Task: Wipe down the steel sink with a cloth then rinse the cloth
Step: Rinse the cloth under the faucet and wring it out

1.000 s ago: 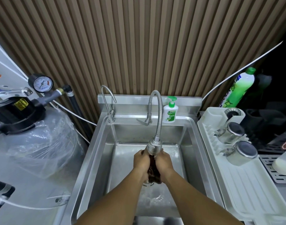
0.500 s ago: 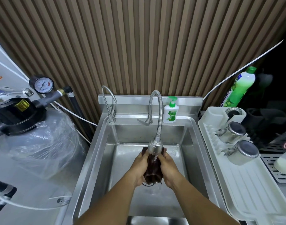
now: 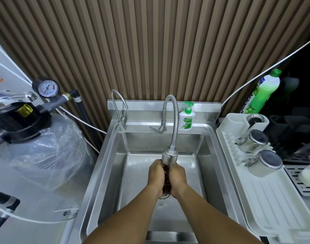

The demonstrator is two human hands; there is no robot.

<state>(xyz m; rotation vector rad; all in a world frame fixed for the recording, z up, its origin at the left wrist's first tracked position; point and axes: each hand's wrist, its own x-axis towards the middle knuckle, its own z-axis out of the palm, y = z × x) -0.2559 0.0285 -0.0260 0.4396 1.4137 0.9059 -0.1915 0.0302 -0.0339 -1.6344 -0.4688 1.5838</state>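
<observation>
two hands pressed closer, left hand (image 3: 157, 175) and right hand (image 3: 177, 176) clenching cloth (image 3: 166, 182), under faucet (image 3: 169, 156)

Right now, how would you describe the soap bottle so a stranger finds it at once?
Find the steel sink below the ribbed brown wall. On its back ledge, right of the flexible tap, stands the soap bottle. It alone there is white plastic with a green pump; the taller green bottle stands off the sink, far right.
</observation>
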